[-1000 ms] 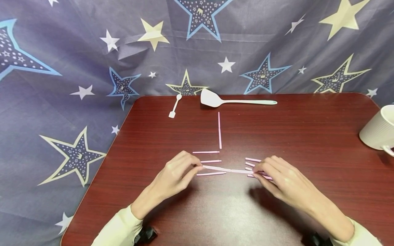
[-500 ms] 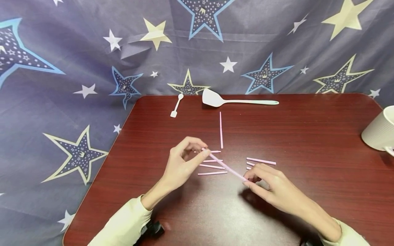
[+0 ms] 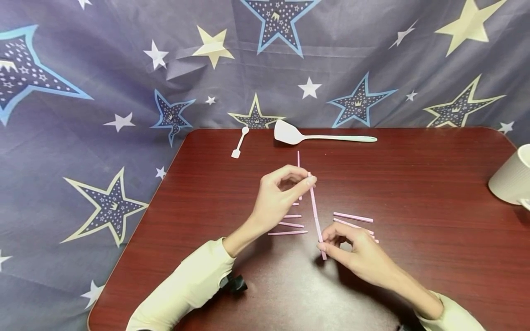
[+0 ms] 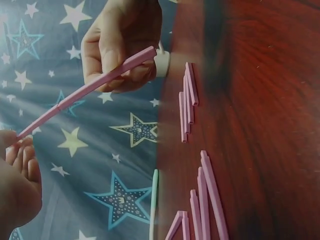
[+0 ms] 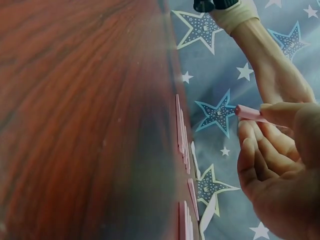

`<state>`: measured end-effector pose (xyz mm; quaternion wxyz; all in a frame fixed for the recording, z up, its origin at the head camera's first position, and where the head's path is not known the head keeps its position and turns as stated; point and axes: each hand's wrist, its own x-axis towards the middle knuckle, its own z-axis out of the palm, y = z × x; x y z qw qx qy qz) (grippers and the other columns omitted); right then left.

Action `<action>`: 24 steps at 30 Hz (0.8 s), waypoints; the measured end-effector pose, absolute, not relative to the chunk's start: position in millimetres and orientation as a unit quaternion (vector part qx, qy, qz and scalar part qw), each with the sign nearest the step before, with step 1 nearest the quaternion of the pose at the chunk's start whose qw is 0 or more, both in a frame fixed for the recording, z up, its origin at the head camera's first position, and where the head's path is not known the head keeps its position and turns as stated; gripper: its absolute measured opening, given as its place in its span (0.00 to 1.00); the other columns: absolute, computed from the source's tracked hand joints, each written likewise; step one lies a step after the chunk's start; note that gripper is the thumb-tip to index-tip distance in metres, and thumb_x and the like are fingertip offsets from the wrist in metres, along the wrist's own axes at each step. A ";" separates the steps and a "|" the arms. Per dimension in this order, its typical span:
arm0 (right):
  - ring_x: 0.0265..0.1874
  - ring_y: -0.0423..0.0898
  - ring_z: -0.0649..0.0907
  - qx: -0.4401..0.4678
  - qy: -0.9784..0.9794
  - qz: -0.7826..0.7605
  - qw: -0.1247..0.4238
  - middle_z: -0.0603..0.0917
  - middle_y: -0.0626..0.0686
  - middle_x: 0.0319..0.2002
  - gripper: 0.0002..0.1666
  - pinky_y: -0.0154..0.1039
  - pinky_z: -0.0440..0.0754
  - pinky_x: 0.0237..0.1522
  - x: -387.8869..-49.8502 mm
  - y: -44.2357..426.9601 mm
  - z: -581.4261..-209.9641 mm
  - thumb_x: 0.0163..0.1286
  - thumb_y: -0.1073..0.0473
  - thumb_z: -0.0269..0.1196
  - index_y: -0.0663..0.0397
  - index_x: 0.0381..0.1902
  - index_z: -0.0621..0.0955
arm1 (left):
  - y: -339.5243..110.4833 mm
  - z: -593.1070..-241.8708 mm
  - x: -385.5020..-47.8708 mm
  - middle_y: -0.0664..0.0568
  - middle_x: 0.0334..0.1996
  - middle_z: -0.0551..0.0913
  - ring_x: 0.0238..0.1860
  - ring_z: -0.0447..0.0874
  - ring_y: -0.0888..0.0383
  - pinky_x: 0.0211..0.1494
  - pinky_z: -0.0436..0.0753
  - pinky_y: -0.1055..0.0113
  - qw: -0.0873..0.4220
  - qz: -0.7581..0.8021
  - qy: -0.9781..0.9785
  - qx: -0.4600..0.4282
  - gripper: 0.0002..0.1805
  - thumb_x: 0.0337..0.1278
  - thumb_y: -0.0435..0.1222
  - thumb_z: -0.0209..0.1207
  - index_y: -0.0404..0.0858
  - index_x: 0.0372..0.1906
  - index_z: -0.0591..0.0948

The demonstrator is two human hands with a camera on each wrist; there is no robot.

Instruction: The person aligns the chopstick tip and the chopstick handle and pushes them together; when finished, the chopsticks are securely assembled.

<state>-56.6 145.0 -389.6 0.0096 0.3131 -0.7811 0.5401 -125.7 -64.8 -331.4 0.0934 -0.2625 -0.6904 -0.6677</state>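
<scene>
A long pink plastic stick [image 3: 315, 209], which looks like two thin pieces joined end to end, is held above the table between both hands. My left hand [image 3: 275, 195] pinches its far end between thumb and fingers. Near the other end, my right hand [image 3: 358, 257] pinches it, and a short tip sticks out past the fingers. Several short pink sticks [image 3: 287, 233] lie left of the held one, partly hidden by my left hand. To the right lie several more short pink sticks [image 3: 353, 216]. Another long pink stick [image 3: 298, 158] lies behind my left hand, partly covered.
A white spatula [image 3: 287, 133] with a pale green handle end lies along the table's back edge. Left of it is a small white double-ended scoop [image 3: 240, 143]. A ribbed white mug [image 3: 509, 177] stands at the right. A star-patterned curtain [image 3: 232, 78] hangs behind the table.
The held stick has swung from nearly level across my body to pointing away from me. My left hand has moved right and away; my right hand has come slightly nearer and left.
</scene>
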 end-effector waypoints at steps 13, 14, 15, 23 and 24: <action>0.31 0.49 0.85 0.266 -0.748 0.608 -0.006 0.85 0.45 0.30 0.07 0.36 0.80 0.37 -54.1 134.2 -393.0 0.71 0.70 0.66 0.51 0.39 0.83 | -52.6 -327.5 -137.6 0.48 0.32 0.88 0.21 0.75 0.59 0.19 0.73 0.67 0.094 -0.650 -0.704 -0.270 0.05 0.66 0.31 0.67 0.33 0.43 0.86; 0.31 0.48 0.85 0.265 -0.747 0.610 -0.005 0.85 0.46 0.30 0.07 0.36 0.81 0.37 -53.9 133.9 -393.4 0.71 0.69 0.66 0.52 0.39 0.83 | -52.4 -327.5 -137.8 0.48 0.31 0.88 0.21 0.75 0.59 0.19 0.73 0.67 0.093 -0.650 -0.705 -0.268 0.05 0.66 0.31 0.67 0.33 0.43 0.86; 0.31 0.48 0.85 0.263 -0.745 0.613 -0.004 0.85 0.46 0.30 0.06 0.36 0.81 0.37 -53.8 133.4 -393.7 0.71 0.69 0.66 0.53 0.39 0.83 | -52.3 -327.5 -137.9 0.49 0.31 0.88 0.20 0.75 0.59 0.18 0.74 0.65 0.093 -0.651 -0.705 -0.267 0.06 0.66 0.31 0.67 0.33 0.43 0.86; 0.30 0.47 0.85 0.256 -0.739 0.623 -0.003 0.85 0.48 0.30 0.04 0.36 0.82 0.38 -52.1 130.7 -394.3 0.71 0.70 0.65 0.57 0.39 0.83 | -51.2 -328.3 -137.8 0.51 0.29 0.87 0.19 0.74 0.60 0.19 0.73 0.67 0.092 -0.654 -0.705 -0.260 0.06 0.66 0.31 0.67 0.32 0.42 0.85; 0.30 0.47 0.85 0.254 -0.739 0.624 -0.003 0.85 0.48 0.30 0.04 0.36 0.82 0.38 -51.9 130.6 -394.4 0.71 0.70 0.65 0.58 0.39 0.83 | -51.1 -328.3 -137.8 0.50 0.29 0.87 0.19 0.74 0.60 0.19 0.73 0.67 0.094 -0.653 -0.704 -0.261 0.06 0.66 0.31 0.67 0.32 0.42 0.85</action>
